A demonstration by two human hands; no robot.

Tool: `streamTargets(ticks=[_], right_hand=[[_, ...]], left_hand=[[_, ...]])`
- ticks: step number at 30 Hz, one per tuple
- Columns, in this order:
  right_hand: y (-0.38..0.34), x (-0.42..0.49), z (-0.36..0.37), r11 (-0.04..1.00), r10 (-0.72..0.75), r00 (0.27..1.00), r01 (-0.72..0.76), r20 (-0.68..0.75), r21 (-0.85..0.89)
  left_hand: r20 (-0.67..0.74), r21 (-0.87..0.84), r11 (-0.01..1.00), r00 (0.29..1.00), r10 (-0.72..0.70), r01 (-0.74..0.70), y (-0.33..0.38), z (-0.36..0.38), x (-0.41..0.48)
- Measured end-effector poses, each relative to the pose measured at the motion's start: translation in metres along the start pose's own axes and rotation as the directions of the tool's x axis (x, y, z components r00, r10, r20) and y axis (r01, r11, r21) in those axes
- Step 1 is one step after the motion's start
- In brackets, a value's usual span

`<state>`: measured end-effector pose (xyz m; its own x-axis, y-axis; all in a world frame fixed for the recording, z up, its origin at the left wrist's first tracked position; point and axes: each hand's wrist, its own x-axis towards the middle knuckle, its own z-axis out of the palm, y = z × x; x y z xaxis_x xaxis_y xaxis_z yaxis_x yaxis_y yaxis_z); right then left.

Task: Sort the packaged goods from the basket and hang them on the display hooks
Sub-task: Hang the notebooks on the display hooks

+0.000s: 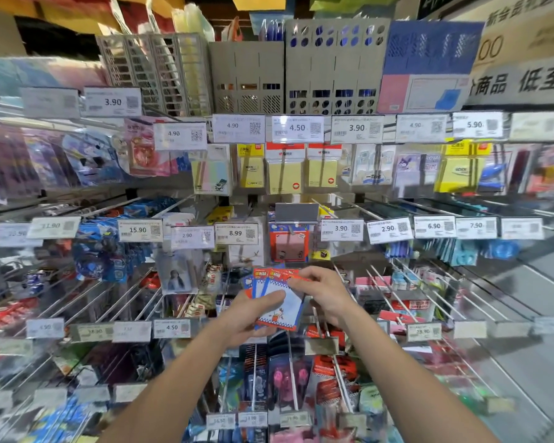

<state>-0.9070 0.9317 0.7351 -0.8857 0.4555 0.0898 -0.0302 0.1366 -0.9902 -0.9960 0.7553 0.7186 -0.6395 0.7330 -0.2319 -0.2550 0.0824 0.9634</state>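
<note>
While the left hand (253, 310) gripped a fanned stack of blue-and-red bordered packets (282, 303) from below, its thumb laid across the front one, the right hand (323, 292) pinched the stack's red top edge between thumb and fingers. The packets sat tilted between the two hands, held in the air in front of the display hooks (385, 295); whether they touched any hook could not be told. Just above the hands a similar red-framed packet (289, 246) hung on the rack, under a grey price holder (296, 213) tipped upward. Left of it was a price tag (236, 233) reading 8.99.
</note>
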Motion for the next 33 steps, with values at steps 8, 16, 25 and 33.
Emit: streamTargets(ticks=[8, 16, 25, 33], right_hand=[[-0.009, -0.016, -0.010, 0.997, -0.054, 0.996, 0.058, 0.073, -0.055], [-0.015, -0.024, -0.014, 0.997, -0.053, 0.996, 0.056, 0.067, -0.047], [-0.023, -0.022, -0.018, 0.999, -0.003, 0.990, 0.011, 0.138, -0.053], [-0.036, -0.015, -0.015, 0.997, -0.003, 1.000, 0.002, 0.011, 0.075]], left_hand=[[0.067, 0.104, 0.994, 0.998, -0.018, 0.011, -0.002, 0.016, -0.006], [0.098, 0.144, 0.989, 0.994, -0.038, 0.023, 0.002, 0.025, -0.009], [0.116, 0.164, 0.986, 0.993, -0.007, -0.012, 0.008, 0.027, -0.011], [0.067, -0.067, 0.995, 0.995, 0.080, -0.076, 0.012, 0.023, -0.012]])
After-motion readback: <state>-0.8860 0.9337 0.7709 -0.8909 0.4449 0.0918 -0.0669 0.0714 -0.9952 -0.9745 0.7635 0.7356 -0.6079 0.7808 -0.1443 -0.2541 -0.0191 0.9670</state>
